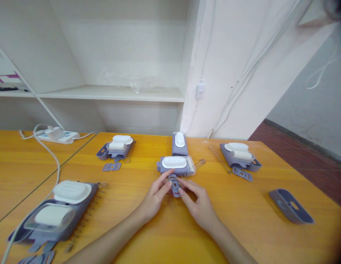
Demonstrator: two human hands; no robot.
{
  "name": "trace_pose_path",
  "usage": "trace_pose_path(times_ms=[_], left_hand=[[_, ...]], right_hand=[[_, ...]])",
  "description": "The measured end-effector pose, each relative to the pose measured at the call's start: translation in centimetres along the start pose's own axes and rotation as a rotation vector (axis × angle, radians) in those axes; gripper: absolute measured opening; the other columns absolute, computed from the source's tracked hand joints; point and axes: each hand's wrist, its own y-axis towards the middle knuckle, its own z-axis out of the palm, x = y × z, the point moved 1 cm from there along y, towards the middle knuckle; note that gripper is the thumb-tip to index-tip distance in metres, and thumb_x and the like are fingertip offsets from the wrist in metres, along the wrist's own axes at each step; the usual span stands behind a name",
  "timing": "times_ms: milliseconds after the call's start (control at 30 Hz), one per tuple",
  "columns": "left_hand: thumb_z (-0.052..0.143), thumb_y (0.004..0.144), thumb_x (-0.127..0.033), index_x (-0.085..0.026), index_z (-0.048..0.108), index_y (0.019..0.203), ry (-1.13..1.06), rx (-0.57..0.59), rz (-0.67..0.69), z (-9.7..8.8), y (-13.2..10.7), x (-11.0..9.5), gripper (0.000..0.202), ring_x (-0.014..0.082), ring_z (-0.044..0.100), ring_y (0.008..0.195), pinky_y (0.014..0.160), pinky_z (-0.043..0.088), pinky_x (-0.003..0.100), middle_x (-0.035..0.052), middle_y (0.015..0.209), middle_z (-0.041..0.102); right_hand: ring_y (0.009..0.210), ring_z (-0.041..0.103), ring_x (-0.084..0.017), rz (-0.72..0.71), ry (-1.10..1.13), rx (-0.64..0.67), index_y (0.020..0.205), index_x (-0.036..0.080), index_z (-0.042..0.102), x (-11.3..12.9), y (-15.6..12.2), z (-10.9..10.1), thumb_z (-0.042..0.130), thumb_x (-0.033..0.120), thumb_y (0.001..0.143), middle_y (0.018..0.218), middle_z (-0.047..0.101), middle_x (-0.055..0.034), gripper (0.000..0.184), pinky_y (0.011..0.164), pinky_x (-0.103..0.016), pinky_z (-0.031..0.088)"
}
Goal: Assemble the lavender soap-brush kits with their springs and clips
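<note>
Between my two hands is a small flat grey-purple plastic piece with oval cutouts point(174, 185). My left hand point(156, 194) pinches its left edge between thumb and fingers. On the other side, the thumb and fingers of my right hand point(198, 203) grip its lower right edge. Just beyond my fingertips lies a grey-purple holder point(162, 169) bearing a white bristled oval piece point(174, 162), with a clear plastic part point(191, 165) at its right end. A metal spring point(200, 163) lies beside that. Behind stands another grey-purple part point(180, 149) with a white oval piece point(179, 139).
Similar part sets lie at the back left point(123, 146), front left point(74, 209) and back right point(239, 156), with springs alongside. A grey-purple cup-like part point(291, 207) sits at right. A white cable point(58, 165) runs from near a power strip point(60, 135) across the left side.
</note>
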Motion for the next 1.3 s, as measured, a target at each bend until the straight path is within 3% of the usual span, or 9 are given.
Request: trace_pose_path(times_ms=[133,267,367,433,533,667,900,1033,1300], left_hand=[[0.063,0.080,-0.031,-0.023,0.038,0.130,0.076,0.030,0.072,0.6,-0.3,0.2,0.057,0.0170,0.057,0.094,0.086,0.044,0.030,0.0069,0.106,0.059],[0.061,0.081,-0.034,-0.021,0.047,0.116,0.209,-0.250,0.152,0.0,0.0,0.6,0.040,0.0123,0.053,0.075,0.071,0.043,0.023,0.0010,0.087,0.056],[0.055,0.084,-0.037,-0.019,0.050,0.105,0.282,-0.477,0.235,-0.8,0.4,0.2,0.028,0.0135,0.053,0.080,0.075,0.042,0.024,0.0019,0.090,0.056],[0.050,0.087,-0.039,-0.019,0.050,0.102,0.304,-0.558,0.269,-1.2,0.6,-0.1,0.024,0.0149,0.053,0.088,0.082,0.041,0.026,0.0031,0.094,0.056],[0.046,0.089,-0.041,-0.020,0.049,0.101,0.323,-0.637,0.285,-1.5,0.8,-0.2,0.024,0.0161,0.052,0.098,0.090,0.037,0.029,0.0040,0.101,0.056],[0.045,0.089,-0.044,-0.020,0.050,0.102,0.257,-0.577,0.249,-1.7,1.0,0.0,0.028,0.0173,0.052,0.105,0.095,0.034,0.030,0.0049,0.107,0.057],[0.046,0.087,-0.047,-0.020,0.056,0.097,0.230,-0.635,0.247,-2.2,1.2,0.1,0.030,0.0171,0.053,0.101,0.091,0.036,0.028,0.0035,0.102,0.060],[0.044,0.088,-0.047,-0.020,0.057,0.096,0.216,-0.629,0.233,-2.2,1.2,0.2,0.031,0.0166,0.054,0.099,0.091,0.036,0.028,0.0031,0.100,0.061],[0.042,0.088,-0.045,-0.020,0.055,0.089,0.200,-0.630,0.245,-2.3,1.2,0.3,0.028,0.0176,0.053,0.096,0.090,0.036,0.029,0.0034,0.095,0.059]], right_hand=[[0.088,0.061,-0.020,-0.032,-0.041,0.040,0.114,0.024,0.062,0.2,-0.2,0.1,0.051,0.027,0.087,0.095,0.067,-0.0058,0.029,0.081,-0.036,0.049],[0.095,0.058,-0.021,-0.091,-0.103,-0.170,0.101,0.022,0.065,0.0,-0.2,-0.4,0.048,0.024,0.087,0.099,0.063,-0.0075,0.022,0.085,-0.038,0.047],[0.107,0.052,-0.024,-0.084,-0.242,-0.382,0.107,0.020,0.061,-0.8,0.0,-1.0,0.048,0.024,0.087,0.111,0.058,-0.0103,0.025,0.094,-0.044,0.041],[0.119,0.043,-0.026,-0.062,-0.317,-0.404,0.123,0.020,0.052,-1.5,0.3,-1.1,0.049,0.026,0.086,0.127,0.049,-0.0121,0.037,0.101,-0.048,0.034],[0.132,0.030,-0.027,-0.026,-0.362,-0.312,0.138,0.019,0.033,-2.5,0.7,-0.9,0.051,0.029,0.085,0.143,0.033,-0.0130,0.057,0.106,-0.052,0.027],[0.130,0.034,-0.028,-0.012,-0.355,-0.227,0.138,0.019,0.033,-3.1,0.8,-0.7,0.052,0.031,0.084,0.141,0.037,-0.0134,0.058,0.105,-0.052,0.029],[0.101,0.056,-0.023,0.037,-0.193,-0.371,0.119,0.017,0.051,-2.3,0.5,-1.2,0.051,0.033,0.086,0.107,0.061,-0.0103,0.037,0.092,-0.042,0.043],[0.096,0.056,-0.023,0.075,-0.221,-0.361,0.107,0.016,0.059,-2.0,0.7,-1.3,0.049,0.034,0.086,0.100,0.061,-0.0100,0.029,0.088,-0.041,0.043],[0.100,0.053,-0.024,0.093,-0.278,-0.424,0.106,0.016,0.060,-2.1,0.8,-1.8,0.047,0.034,0.086,0.103,0.059,-0.0107,0.029,0.090,-0.041,0.040]])
